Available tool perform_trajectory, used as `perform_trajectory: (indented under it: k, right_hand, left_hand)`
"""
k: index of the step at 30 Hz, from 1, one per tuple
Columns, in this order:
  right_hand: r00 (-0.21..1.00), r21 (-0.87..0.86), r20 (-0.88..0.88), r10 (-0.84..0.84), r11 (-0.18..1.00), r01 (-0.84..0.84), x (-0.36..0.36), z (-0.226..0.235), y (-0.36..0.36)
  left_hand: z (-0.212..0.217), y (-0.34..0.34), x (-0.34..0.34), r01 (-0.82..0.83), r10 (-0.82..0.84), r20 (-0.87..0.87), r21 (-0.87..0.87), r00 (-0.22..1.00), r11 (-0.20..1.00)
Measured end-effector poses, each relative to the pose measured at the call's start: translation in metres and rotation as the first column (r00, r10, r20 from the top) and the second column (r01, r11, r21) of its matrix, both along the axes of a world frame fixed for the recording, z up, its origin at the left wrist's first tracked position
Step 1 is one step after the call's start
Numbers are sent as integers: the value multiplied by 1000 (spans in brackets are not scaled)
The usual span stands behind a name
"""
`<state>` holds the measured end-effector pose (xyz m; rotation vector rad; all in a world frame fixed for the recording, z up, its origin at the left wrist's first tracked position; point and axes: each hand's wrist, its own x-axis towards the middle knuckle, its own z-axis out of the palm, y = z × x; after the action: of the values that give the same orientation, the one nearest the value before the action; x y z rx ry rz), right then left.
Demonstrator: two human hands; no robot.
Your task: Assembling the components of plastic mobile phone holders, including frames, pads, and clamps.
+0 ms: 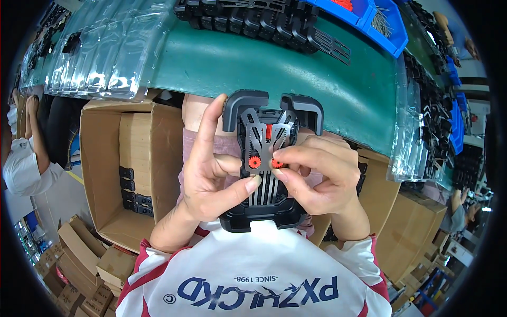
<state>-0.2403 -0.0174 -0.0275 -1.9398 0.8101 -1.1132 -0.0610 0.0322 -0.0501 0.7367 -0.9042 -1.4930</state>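
A black phone holder (262, 217) with two curved clamp arms faces up in front of my chest. My left hand (203, 185) grips its left side, thumb on the lower front and forefinger raised along the left arm. On its face lie toothed metal plates (257, 138), with a small red piece (269, 131) between them. One red gear (254, 162) sits on the left plate. My right hand (330, 171) pinches a second red gear (277, 163) at the right plate, partly covered by the fingertips. Whether that gear is fully seated, I cannot tell.
The green work table (222, 63) lies beyond, with a row of black holders (253, 24) on it. Blue bins (393, 39) hold red parts and metal pins. Clear plastic trays (105, 58) stand at left. Open cardboard boxes (95, 174) flank me; other people are at both sides.
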Motion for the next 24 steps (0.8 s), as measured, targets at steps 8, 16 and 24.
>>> perform_trajectory:
  k: [8, 16, 24]
  right_hand:
    - [1000, -43, -10, 9, 999, -9, 0, -1, -2]
    - [968, 484, 213, -131, 875, 12, -3, 5, 12]
    - [839, 594, 532, -116, 757, -272, -4, -3, 20]
  left_hand:
    - [4, 2, -1, -10, 10, 4, 13, 1000, 1000]
    - [0, -1, 11, 84, 149, 580, -354, 801, 931]
    - [-5, 2, -2, 86, 47, 292, -429, 955, 899]
